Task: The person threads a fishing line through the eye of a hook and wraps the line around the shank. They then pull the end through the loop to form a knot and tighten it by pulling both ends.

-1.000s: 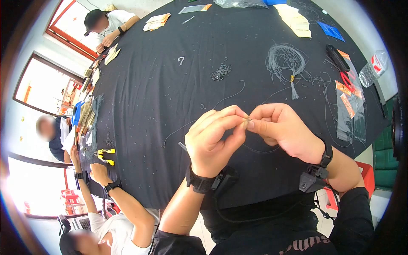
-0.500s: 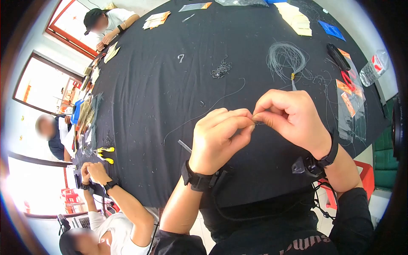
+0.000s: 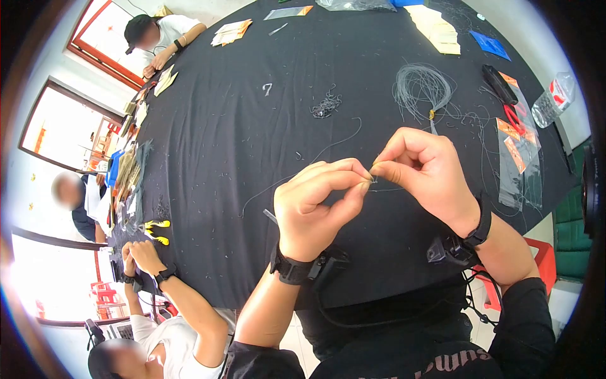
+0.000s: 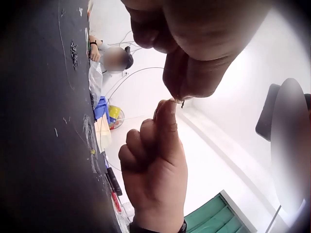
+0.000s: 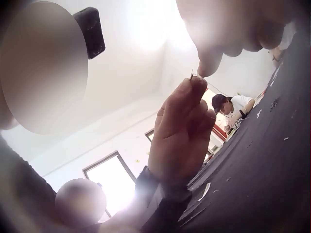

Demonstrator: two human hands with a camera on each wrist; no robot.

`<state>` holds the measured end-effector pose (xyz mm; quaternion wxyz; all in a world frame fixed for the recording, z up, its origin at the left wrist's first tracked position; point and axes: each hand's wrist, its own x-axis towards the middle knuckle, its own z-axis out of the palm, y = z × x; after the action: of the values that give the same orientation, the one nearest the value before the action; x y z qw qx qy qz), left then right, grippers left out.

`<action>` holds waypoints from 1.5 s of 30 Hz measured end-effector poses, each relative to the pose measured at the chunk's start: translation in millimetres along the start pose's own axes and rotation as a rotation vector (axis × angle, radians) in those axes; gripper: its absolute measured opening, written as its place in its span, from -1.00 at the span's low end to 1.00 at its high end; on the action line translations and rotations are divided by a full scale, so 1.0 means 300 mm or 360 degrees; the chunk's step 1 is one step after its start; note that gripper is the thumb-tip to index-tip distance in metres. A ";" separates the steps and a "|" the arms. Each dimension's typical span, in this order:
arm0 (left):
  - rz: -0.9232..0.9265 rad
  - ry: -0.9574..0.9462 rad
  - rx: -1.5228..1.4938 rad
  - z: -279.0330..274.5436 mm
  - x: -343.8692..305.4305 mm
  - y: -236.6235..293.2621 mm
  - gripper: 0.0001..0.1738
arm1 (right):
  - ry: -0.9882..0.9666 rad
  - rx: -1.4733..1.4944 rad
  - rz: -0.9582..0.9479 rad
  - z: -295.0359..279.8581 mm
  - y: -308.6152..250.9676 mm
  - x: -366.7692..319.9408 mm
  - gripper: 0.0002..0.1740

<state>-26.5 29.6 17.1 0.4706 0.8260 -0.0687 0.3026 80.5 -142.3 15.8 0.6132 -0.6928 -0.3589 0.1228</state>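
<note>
My left hand (image 3: 315, 205) pinches a tiny dark fish hook (image 4: 182, 104) between thumb and forefinger, its end poking out past the fingertips. Close beside it, my right hand (image 3: 424, 180) pinches thin fishing line between thumb and forefinger, the fingertips of both hands almost meeting above the table. A fine strand of line (image 4: 127, 77) loops out from the hands in the left wrist view. Where line and hook meet is mostly covered by fingers. Beyond the hands lie a heap of fish hooks (image 3: 326, 105) and a tied coil of clear line (image 3: 424, 88).
A black cloth covers the table (image 3: 208, 139). Yellow-handled pliers (image 3: 158, 232) lie left; a red-handled tool (image 3: 514, 118), plastic packets (image 3: 521, 170) and a water bottle (image 3: 553, 100) are at right. Pale cards (image 3: 435, 28) sit at the back. Other people sit along the left side.
My right hand moved up and away from the left, then lowered its fingertips slightly. The left hand shifted right and came back left, still pinching the hook.
</note>
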 end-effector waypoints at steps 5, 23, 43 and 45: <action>0.0045 0.0140 0.0036 0.010 0.003 0.005 -0.83 | -0.0093 0.0427 0.0238 0.023 0.005 -0.008 -0.84; 0.0094 0.0087 0.0091 0.003 0.001 -0.005 -0.85 | -0.0091 0.0645 0.0375 0.020 0.008 0.004 -0.87; -0.0601 0.0190 -0.0328 0.006 -0.002 0.016 -0.93 | -0.0193 0.0580 0.0219 -0.020 -0.025 0.010 -0.89; -0.0659 0.0227 -0.0327 0.001 -0.002 0.017 -0.93 | -0.0221 0.0538 0.0209 -0.024 -0.021 0.009 -0.89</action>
<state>-28.8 26.3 20.5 0.6078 0.7468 0.1051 0.2488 84.5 -146.1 24.1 0.6852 -0.5919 -0.3287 0.2687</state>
